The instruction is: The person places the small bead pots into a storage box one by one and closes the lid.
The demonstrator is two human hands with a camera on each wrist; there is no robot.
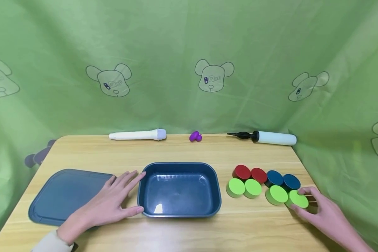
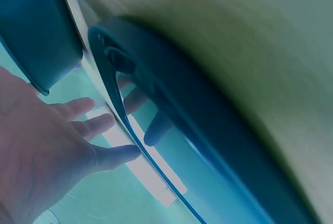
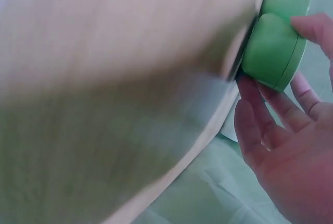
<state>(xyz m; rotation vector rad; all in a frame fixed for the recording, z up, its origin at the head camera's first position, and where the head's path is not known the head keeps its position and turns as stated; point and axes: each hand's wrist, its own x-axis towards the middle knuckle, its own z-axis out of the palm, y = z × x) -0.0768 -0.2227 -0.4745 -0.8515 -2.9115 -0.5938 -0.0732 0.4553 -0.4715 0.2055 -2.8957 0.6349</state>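
Note:
A dark blue rectangular box (image 1: 179, 196) stands open-topped at the middle of the table. My left hand (image 1: 105, 203) is spread at its left side, with fingertips and thumb right at the rim, and the palm over a flat blue lid (image 1: 63, 196). The left wrist view shows the fingers mirrored in the lid's glossy surface (image 2: 182, 130). At the right, my right hand (image 1: 326, 211) pinches the rightmost light green round block (image 1: 297, 199) between thumb and fingers. Beside that block sit another green block (image 1: 276, 195) and two dark blue ones (image 1: 282, 180).
Two red round blocks (image 1: 250, 174) and two more green ones (image 1: 244, 188) sit between box and right hand. Along the table's back edge lie a white microphone-shaped stick (image 1: 137, 135), a small purple object (image 1: 195, 136) and a white hand pump (image 1: 274, 138). A green curtain (image 1: 176, 42) hangs behind.

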